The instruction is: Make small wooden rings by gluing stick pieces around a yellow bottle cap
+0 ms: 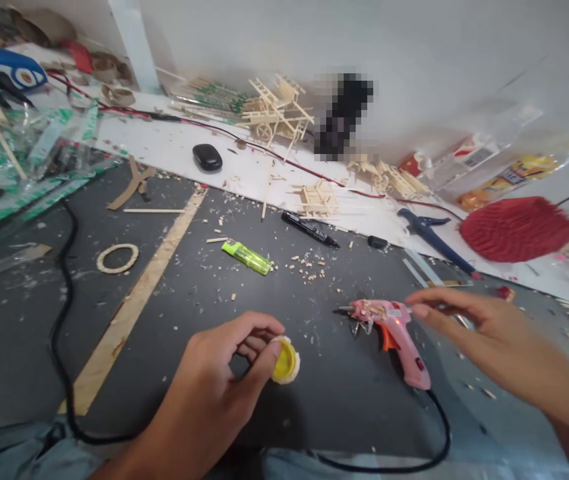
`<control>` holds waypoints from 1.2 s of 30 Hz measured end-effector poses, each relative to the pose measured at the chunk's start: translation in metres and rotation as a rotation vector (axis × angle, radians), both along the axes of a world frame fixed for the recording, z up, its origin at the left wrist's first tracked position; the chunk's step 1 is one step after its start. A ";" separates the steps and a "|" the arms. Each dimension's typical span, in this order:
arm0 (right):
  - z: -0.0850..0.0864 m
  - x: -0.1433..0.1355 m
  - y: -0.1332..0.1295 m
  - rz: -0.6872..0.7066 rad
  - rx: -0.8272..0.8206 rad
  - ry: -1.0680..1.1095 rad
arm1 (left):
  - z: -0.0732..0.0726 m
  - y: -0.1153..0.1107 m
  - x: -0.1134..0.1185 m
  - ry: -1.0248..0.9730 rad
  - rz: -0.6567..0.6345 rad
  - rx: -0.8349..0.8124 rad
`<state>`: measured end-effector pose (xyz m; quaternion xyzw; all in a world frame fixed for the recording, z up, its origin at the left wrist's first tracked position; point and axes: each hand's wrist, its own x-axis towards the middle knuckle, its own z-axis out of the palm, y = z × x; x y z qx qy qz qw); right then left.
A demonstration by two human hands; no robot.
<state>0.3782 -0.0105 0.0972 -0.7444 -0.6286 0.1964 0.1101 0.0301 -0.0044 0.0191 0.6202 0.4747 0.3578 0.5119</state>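
My left hand (231, 373) is closed on a small round yellow cap (285, 361), pinched between thumb and fingers. Pale bits, like short pieces of wood, line the cap's outer edge. To the right, a pink hot glue gun (389, 317) with an orange trigger lies on its side, nozzle to the left, a small light glowing on its body. My right hand (474, 327), slightly blurred, is at the gun's rear end with fingers stretched out. Whether its fingertips touch the gun is hard to tell. A clear stick shows partly beneath that hand.
A green lighter (247, 257), a black marker (309, 229) and a pale ring (117, 259) lie on the grey board (204, 287) among wood crumbs. Blue-handled pliers (434, 237) lie at right. Small stick models (277, 117) stand behind. A black cable (67, 293) crosses the left side.
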 end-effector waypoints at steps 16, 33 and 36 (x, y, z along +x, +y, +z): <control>-0.033 -0.142 0.113 0.719 0.117 -0.108 | 0.005 -0.002 -0.010 0.043 -0.055 -0.051; -0.046 -0.157 0.120 0.751 0.107 -0.188 | 0.013 0.001 -0.005 0.027 -0.079 -0.006; -0.045 -0.154 0.119 0.711 0.120 -0.131 | 0.006 -0.001 0.000 0.013 -0.113 -0.015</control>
